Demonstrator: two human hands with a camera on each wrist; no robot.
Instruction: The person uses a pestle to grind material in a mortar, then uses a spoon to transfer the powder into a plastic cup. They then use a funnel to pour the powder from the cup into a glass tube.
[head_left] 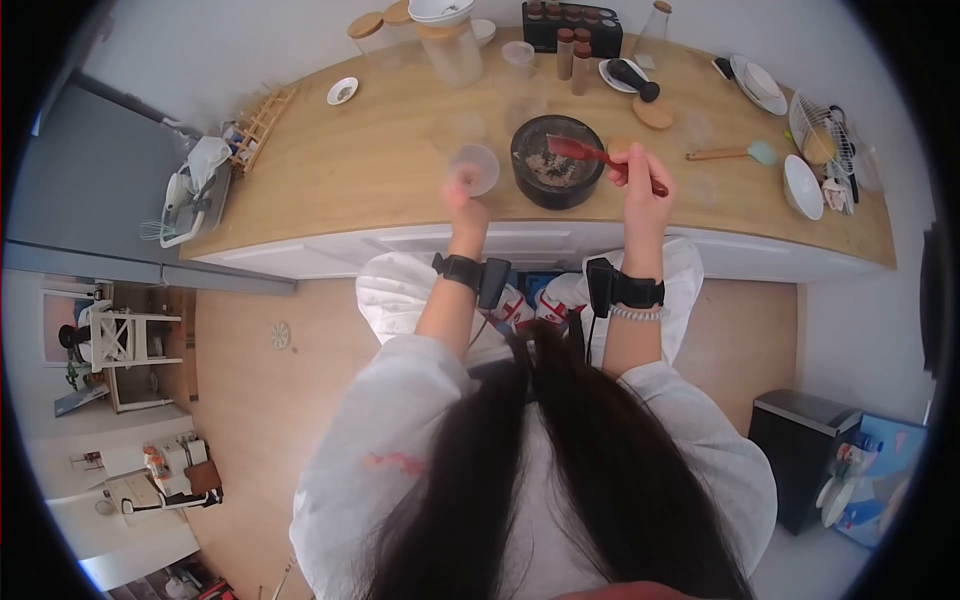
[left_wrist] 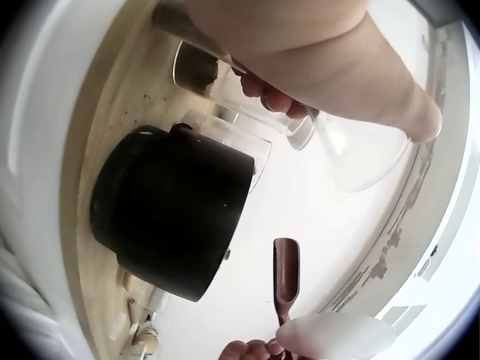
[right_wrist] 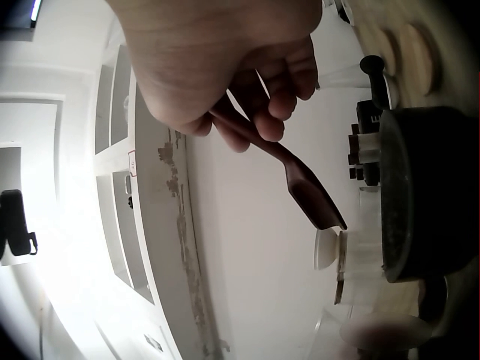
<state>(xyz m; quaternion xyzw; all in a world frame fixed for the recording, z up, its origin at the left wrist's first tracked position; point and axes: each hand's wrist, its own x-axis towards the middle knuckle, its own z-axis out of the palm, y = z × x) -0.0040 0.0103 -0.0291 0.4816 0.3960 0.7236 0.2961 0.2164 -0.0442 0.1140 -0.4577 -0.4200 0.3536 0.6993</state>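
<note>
A dark mortar (head_left: 558,190) with crumbly brownish bits inside stands near the counter's front edge. The right hand (head_left: 645,185) pinches the handle of a dark red scoop (head_left: 575,148), whose head is over the mortar; in the right wrist view the hand (right_wrist: 255,90) holds the scoop (right_wrist: 311,196) beside the mortar (right_wrist: 427,195). Left of the mortar, the left hand (head_left: 466,212) grips a clear plastic cup (head_left: 474,168). In the left wrist view the left hand (left_wrist: 274,97) has its fingers round clear plastic, above the mortar (left_wrist: 180,210).
Behind the mortar are a spice rack (head_left: 572,32), brown-capped bottles (head_left: 565,58) and a pestle (head_left: 632,78) on a plate. To the right lie a spatula (head_left: 730,154) and a white bowl (head_left: 802,187). At the left stand a small dish (head_left: 342,91) and a wooden rack (head_left: 265,125).
</note>
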